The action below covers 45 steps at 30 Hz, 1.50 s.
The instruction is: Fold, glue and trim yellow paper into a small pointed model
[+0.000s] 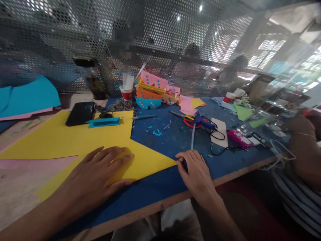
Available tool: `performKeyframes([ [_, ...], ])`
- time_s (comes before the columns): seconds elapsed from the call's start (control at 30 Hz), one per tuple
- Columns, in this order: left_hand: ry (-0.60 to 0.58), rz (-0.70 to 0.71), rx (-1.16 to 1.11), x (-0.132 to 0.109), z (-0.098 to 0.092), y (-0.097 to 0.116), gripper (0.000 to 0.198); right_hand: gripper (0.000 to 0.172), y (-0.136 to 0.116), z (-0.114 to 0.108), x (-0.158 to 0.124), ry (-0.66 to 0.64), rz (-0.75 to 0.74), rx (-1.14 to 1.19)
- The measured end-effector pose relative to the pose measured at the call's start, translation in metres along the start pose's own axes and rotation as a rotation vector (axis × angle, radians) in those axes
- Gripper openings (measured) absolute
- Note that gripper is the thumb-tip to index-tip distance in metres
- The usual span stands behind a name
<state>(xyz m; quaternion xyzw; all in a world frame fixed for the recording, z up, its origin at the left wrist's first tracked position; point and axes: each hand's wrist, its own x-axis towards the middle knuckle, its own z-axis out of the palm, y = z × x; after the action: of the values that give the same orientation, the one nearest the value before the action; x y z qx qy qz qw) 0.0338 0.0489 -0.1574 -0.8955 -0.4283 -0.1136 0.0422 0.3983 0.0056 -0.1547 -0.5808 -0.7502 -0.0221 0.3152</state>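
A sheet of yellow paper (147, 159) lies on the blue table surface, narrowing to a point on its right. My left hand (104, 170) rests flat on it with the fingers stretched out. At the pointed tip, my right hand (195, 169) is closed with thumb and forefinger on the paper. Just beyond my right hand lies a clear glue stick (193, 136), which runs to a blue glue gun (204, 123). Scissors (192, 121) with red and yellow handles lie beside the gun. Another yellow sheet (62, 144) spreads out on the left.
A black phone (80, 113), a folded blue paper piece (104, 122) and a pen (144, 116) lie behind my left hand. Farther back are a paper cup (126, 93), paper glasses (150, 93) and a jar (95, 82). A co-worker's arm (303, 134) is at the right.
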Motion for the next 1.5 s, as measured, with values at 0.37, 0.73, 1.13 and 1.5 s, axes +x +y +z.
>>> performKeyframes([
  [0.37,-0.003,-0.015,-0.012,0.002,-0.005,0.006,0.073,0.025,0.002,0.004,-0.001,0.009,-0.025,-0.032],
  [0.73,0.018,-0.011,-0.009,0.0,-0.001,0.002,0.072,0.026,0.0,0.001,-0.001,-0.014,-0.013,-0.055],
  [1.13,0.036,-0.007,-0.029,-0.002,0.004,-0.006,0.069,0.029,-0.002,0.003,0.002,-0.016,-0.017,-0.077],
  [1.5,-0.004,0.01,-0.003,-0.001,0.005,-0.007,0.067,0.024,-0.005,0.002,-0.002,0.019,0.011,-0.018],
])
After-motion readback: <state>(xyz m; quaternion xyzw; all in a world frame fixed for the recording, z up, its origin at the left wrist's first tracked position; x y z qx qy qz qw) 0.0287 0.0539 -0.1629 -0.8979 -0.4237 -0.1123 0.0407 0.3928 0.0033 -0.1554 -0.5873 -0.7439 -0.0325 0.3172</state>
